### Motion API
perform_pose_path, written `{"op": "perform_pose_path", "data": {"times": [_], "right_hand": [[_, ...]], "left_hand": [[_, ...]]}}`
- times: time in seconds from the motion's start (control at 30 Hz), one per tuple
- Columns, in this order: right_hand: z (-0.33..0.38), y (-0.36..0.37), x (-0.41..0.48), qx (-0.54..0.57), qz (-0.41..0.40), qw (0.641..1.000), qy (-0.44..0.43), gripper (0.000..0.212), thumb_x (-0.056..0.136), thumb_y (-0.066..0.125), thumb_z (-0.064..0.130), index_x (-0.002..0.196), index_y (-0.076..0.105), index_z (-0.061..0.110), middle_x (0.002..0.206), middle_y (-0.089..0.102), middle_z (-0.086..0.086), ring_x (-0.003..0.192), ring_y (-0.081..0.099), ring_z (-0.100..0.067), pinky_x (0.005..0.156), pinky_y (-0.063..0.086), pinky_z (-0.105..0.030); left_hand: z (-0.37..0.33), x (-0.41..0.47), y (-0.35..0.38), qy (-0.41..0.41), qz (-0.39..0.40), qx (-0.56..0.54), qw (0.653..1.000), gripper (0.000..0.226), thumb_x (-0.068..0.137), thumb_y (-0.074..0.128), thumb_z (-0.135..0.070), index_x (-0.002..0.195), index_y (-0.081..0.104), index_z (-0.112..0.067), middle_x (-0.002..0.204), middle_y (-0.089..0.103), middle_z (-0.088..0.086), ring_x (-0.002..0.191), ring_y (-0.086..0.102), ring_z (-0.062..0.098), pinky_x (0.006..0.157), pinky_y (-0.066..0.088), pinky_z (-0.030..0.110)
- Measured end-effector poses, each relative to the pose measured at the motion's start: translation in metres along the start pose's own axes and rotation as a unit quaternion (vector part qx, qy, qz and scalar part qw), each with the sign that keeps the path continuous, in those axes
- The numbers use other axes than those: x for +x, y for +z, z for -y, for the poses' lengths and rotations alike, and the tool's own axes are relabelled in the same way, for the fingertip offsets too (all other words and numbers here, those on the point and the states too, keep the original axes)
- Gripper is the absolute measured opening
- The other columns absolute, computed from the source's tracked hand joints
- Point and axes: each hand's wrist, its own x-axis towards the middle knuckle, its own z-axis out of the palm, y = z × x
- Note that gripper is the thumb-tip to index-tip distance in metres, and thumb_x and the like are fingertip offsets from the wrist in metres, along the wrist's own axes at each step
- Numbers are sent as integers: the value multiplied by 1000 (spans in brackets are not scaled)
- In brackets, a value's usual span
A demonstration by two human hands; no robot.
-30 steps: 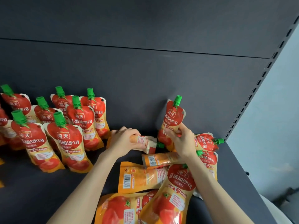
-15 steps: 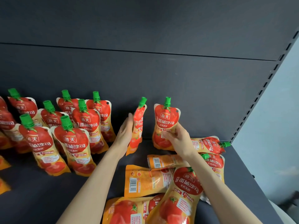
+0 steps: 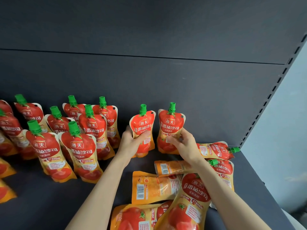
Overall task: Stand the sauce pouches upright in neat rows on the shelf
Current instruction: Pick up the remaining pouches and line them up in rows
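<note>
Each of the hands grips an upright tomato sauce pouch near the shelf's back panel, left hand (image 3: 132, 143) on one (image 3: 142, 130), right hand (image 3: 184, 143) on another (image 3: 171, 125), while the toppled pouches (image 3: 159, 186) lie flat nearer the right arm.

海天 and 番茄沙司 on sauce pouches (image 3: 171, 130)

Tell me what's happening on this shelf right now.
A person is stocking red sauce pouches on a dark shelf. The left hand holds one pouch upright near the back wall, and the right hand steadies a second pouch beside it. To the left, stood pouches with green caps already form rows. A pile of flat pouches lies under the right forearm, not yet stood up.
</note>
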Motion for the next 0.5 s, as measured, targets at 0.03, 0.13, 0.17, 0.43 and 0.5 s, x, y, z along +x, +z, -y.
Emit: {"op": "perform_pose_path", "data": {"times": [0.03, 0.13, 0.17, 0.43, 0.5], "right_hand": [[0, -1, 2, 0, -2, 1000, -3, 26, 90, 60, 20, 115, 52, 22, 110, 62, 10, 102, 58, -6, 86, 46, -16], [-1, 0, 7, 18, -6, 1000, 7, 37, 86, 66, 19, 120, 51, 20, 113, 63, 7, 104, 60, -6, 87, 48, -18], [-2, 1, 8, 22, -4, 1000, 13, 42, 84, 68, 20, 122, 49, 19, 114, 63, 7, 104, 60, -6, 85, 48, -16], [-4, 6, 8, -34, -41, 998, -14, 41, 83, 69, 16, 120, 52, 14, 110, 61, 7, 97, 57, -5, 78, 44, -7], [-5, 4, 9, -44, -41, 998, -17, 43, 83, 70, 17, 121, 51, 13, 113, 62, 4, 100, 57, -7, 83, 45, -12]], "left_hand": [[-1, 1, -1, -4, 0, -5, 1000, 34, 81, 70, -27, 112, 57, -23, 105, 65, -6, 105, 60, 18, 87, 49, 33], [-3, 2, -2, 4, 7, -5, 1000, 31, 79, 72, -26, 108, 60, -24, 105, 67, -5, 102, 62, 16, 85, 50, 31], [-3, 2, -2, 9, 10, -4, 1000, 34, 79, 72, -26, 110, 60, -23, 107, 67, -4, 103, 62, 15, 86, 50, 31], [6, -3, -6, 29, 60, 60, 996, 46, 79, 72, -19, 118, 50, -26, 108, 62, -10, 102, 59, 7, 85, 49, 24], [7, -3, -8, 38, 57, 60, 996, 46, 80, 71, -18, 119, 49, -26, 107, 62, -11, 99, 60, 6, 81, 49, 20]]}}
